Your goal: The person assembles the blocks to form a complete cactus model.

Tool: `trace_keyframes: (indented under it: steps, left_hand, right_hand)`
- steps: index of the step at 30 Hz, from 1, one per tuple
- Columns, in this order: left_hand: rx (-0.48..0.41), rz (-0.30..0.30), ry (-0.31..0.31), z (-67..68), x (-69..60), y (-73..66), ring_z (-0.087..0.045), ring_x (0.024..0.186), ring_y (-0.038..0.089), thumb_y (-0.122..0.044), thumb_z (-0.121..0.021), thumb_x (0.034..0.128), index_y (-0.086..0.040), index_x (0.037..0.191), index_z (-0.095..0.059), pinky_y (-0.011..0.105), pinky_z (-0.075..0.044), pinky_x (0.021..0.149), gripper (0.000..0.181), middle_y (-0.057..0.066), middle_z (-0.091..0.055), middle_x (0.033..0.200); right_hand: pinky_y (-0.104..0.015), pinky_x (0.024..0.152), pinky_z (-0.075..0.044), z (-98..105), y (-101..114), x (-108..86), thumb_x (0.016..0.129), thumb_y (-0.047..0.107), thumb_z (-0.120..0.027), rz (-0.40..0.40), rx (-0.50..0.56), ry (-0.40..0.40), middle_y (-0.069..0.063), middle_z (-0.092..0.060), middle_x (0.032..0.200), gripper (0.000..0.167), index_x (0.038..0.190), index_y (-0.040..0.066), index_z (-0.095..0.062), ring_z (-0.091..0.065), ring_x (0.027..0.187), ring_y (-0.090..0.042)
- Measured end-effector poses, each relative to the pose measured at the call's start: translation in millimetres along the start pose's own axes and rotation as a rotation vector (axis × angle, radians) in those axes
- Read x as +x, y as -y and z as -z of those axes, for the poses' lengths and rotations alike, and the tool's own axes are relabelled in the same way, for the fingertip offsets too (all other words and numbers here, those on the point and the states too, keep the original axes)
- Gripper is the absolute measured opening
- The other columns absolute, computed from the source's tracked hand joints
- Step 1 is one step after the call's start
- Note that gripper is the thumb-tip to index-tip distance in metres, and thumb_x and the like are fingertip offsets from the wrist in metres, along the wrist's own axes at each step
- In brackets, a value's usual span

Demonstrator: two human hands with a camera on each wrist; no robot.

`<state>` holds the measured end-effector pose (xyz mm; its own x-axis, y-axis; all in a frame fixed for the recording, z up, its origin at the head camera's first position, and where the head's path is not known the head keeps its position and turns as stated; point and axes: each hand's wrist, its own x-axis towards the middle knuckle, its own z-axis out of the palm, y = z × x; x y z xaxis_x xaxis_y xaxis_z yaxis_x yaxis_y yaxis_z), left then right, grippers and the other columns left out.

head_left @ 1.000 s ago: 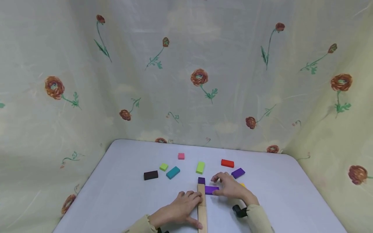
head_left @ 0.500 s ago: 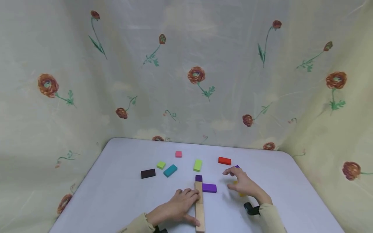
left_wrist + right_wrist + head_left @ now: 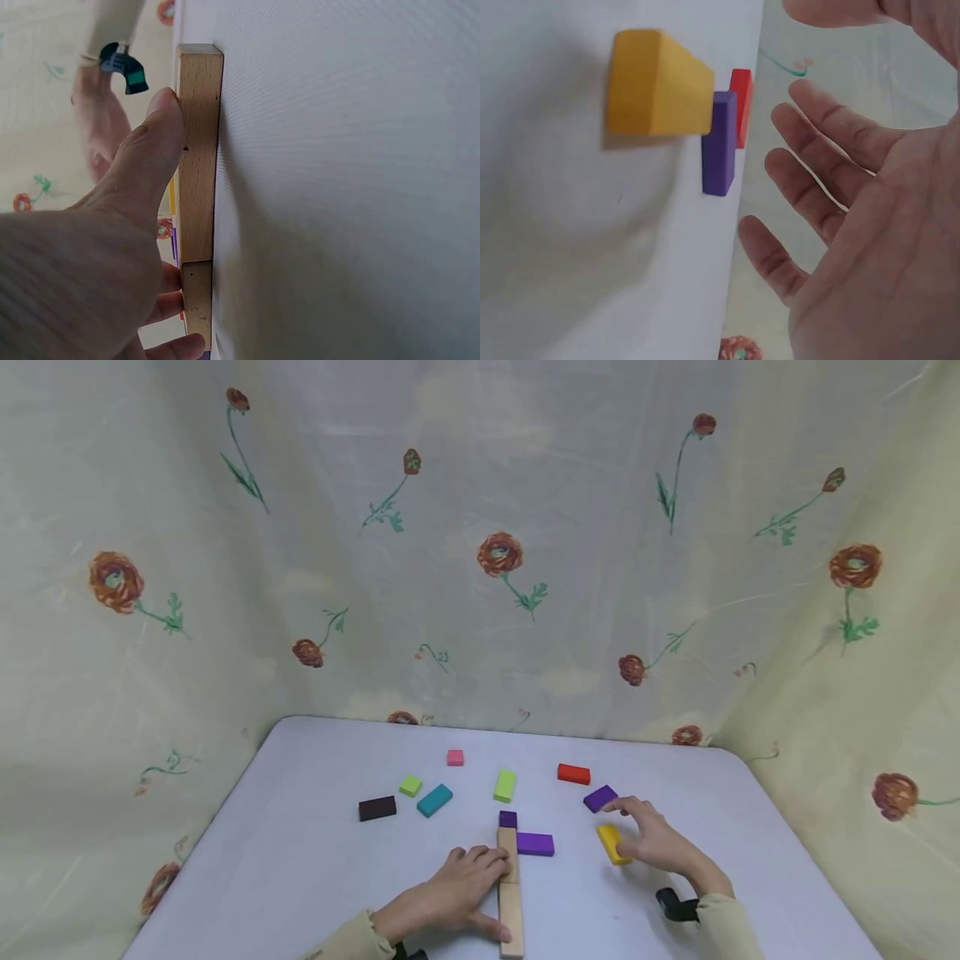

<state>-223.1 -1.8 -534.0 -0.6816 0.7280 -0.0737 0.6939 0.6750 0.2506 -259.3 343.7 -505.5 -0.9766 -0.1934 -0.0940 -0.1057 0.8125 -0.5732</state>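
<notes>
Two plain wooden blocks lie end to end, a nearer one [image 3: 511, 922] and a farther one [image 3: 197, 289]. My left hand [image 3: 461, 893] rests on them, thumb on the nearer block, fingertips on the farther one. A dark purple block [image 3: 507, 819] stands at the row's far end, and a bright purple block [image 3: 536, 844] sticks out from its right side. Over the table on the right, my right hand [image 3: 663, 843] hovers with fingers spread, beside a yellow block [image 3: 656, 82]. In the right wrist view its fingers hold nothing.
Behind the yellow block lie another purple block [image 3: 600, 798] and a red block [image 3: 573, 774]. Farther left are a long lime block [image 3: 505, 785], a pink block [image 3: 455, 758], a teal block [image 3: 435, 800], a small lime block [image 3: 410, 786] and a black block [image 3: 377, 808].
My right hand has left the bright purple block beside the row and moved right to the yellow block. My left hand stays on the wooden blocks. The head view has shifted slightly.
</notes>
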Motion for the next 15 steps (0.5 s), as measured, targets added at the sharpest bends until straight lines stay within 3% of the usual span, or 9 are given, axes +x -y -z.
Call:
trace_keyframes:
  steps: [10, 15]
  left_hand:
    - [-0.005, -0.02, -0.009, 0.2, -0.5, 0.2, -0.04, 0.133, 0.025, -0.077, -0.058, 0.0721, -0.019, 0.139, -0.043, 0.056, -0.039, 0.102, 0.09, 0.0, -0.039, 0.15]
    - [0.0, -0.017, -0.014, -0.3, -0.2, -0.2, -0.041, 0.133, 0.025, -0.078, -0.057, 0.0718, -0.019, 0.139, -0.044, 0.056, -0.04, 0.101, 0.09, -0.001, -0.039, 0.15]
  right_hand:
    - [-0.067, 0.099, -0.035, -5.8, -18.2, -7.4, 0.071, 0.01, -0.076, -0.003, -0.016, 0.049, -0.016, -0.044, 0.142, 0.074, 0.138, 0.013, -0.045, -0.039, 0.126, -0.037]
    - [-0.068, 0.103, -0.03, -10.8, -22.7, -6.0, 0.072, 0.007, -0.075, -0.024, -0.024, 0.077, -0.017, -0.044, 0.143, 0.074, 0.14, 0.009, -0.044, -0.037, 0.128, -0.037]
